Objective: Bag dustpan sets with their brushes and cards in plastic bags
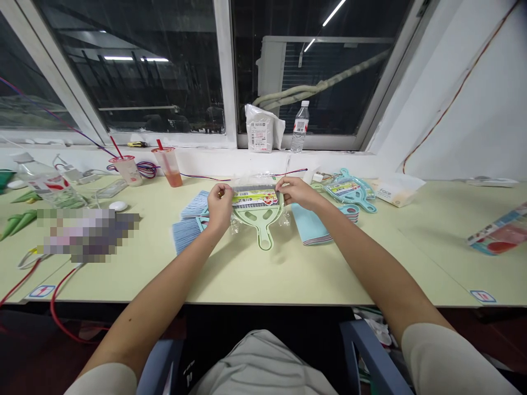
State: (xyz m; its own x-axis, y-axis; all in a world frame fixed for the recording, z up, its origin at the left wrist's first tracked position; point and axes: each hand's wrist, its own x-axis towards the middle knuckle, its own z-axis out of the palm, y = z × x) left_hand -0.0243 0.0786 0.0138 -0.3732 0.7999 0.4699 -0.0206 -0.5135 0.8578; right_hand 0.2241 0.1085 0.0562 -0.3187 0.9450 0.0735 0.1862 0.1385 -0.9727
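Between my two hands a light green mini dustpan-and-brush set [262,219] with a printed label is held over the table, handle towards me, with clear plastic film around it. My left hand [220,206] pinches its left upper edge. At the right upper corner, my right hand [300,192] pinches the set or its film; which one I cannot tell. Blue brushes [189,233] lie just left of my left hand. A stack of blue dustpans [310,222] is partly hidden beneath my right forearm. Behind that forearm lies a bagged blue dustpan-and-brush set [349,189].
At the back stand two drink cups [168,167] with red straws. A water bottle [300,127] and a white packet [263,129] are on the window ledge. A tissue pack [395,189] and a red-and-blue package [498,230] lie right. Red cables [61,291] hang over the left front edge.
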